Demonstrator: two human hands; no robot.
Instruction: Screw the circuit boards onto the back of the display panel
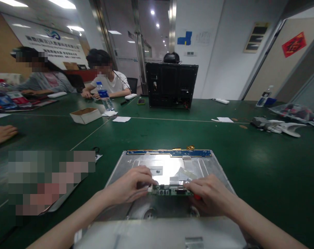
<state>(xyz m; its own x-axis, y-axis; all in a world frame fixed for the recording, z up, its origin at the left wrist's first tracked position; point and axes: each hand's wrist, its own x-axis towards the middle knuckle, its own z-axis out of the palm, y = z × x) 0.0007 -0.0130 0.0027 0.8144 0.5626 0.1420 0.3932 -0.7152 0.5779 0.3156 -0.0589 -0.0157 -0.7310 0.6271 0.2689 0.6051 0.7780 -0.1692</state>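
A silver metal display panel (115,173) lies in front of me, its back facing up. Across its middle is a green circuit board (169,191) with connectors along its edge. My left hand (133,183) pinches the board's left end between thumb and fingers. At the right end, my right hand (211,190) is closed on the board near a flat ribbon cable (185,174). Something small and red (197,196) shows under the right fingers; its kind is hidden. A narrow blue circuit board (157,152) runs along the panel's far edge.
The green table (157,135) bears an open white box (85,116), a water bottle (104,97) and a black monitor housing (172,84). White and grey parts (276,126) lie at right. Two people sit across; another person's hand (3,134) rests at left.
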